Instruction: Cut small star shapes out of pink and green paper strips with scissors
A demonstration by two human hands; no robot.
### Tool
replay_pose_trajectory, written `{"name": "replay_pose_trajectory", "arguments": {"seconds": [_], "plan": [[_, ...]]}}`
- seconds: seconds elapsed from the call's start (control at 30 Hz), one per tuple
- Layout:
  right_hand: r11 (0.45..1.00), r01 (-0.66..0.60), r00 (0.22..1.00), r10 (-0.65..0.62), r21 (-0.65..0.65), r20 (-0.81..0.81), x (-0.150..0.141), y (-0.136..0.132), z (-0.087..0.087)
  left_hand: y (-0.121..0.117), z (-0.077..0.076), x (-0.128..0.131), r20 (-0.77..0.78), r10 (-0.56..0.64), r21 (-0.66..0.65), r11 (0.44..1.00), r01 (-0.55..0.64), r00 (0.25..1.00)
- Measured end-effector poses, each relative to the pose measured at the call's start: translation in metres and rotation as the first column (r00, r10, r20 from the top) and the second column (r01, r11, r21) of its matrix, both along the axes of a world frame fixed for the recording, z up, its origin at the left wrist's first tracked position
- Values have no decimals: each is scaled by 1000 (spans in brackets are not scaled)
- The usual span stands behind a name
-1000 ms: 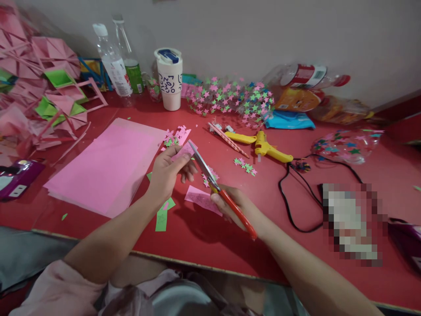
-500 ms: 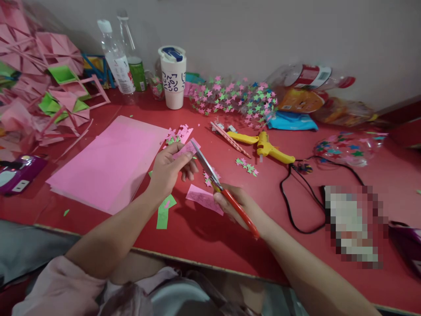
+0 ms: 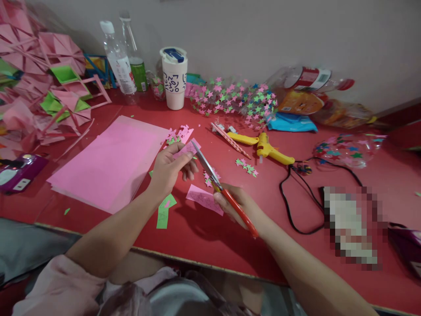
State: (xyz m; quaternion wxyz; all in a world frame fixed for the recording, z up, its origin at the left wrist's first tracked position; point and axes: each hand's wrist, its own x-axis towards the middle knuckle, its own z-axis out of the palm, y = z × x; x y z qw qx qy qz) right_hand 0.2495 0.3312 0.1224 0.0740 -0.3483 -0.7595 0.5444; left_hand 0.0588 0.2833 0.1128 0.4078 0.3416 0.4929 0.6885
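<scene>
Between the thumb and fingers of my left hand (image 3: 169, 169) is a small piece of pink paper (image 3: 181, 150), raised above the table. My right hand (image 3: 241, 204) grips scissors (image 3: 234, 206) with red handles. Their blades point up and left, and the tips meet the edge of the pink paper. Below the hands lie a pink strip (image 3: 203, 198) with drawn outlines and green paper pieces (image 3: 162, 216). Small pink and green paper stars (image 3: 208, 179) lie partly hidden behind the scissors, with another group of stars (image 3: 246, 166) to their right.
Pink sheets (image 3: 110, 162) lie at left, near pink paper constructions (image 3: 62, 52). Bottles (image 3: 120, 70), a white tumbler (image 3: 175, 83) and a star-covered clear bottle (image 3: 230, 98) line the back. A yellow glue gun (image 3: 274, 151), its black cord (image 3: 285, 210) and a blurred-out object (image 3: 350, 224) occupy the right.
Almost nothing differs. Both hands, the scissors and the pink paper keep their places; the view has shifted very slightly.
</scene>
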Motion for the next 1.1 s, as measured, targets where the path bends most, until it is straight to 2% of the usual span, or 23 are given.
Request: {"name": "replay_pose_trajectory", "arguments": {"seconds": [0.23,0.43,0.77,1.1], "plan": [[999,-7,1000,6,-31,-8,1,1,3,4,-1,-3,-42,56,66,996,-54,998],[994,-36,999,36,-104,-5,3,-2,-5,4,-4,0,-29,14,72,997,-12,999],[987,-83,994,73,-136,-80,2,-6,-12,1,-5,3,-74,4,100,995,4,997],[994,29,994,-39,-105,-98,-3,-17,-14,1,-7,5,-72,2,96,995,5,997]]}}
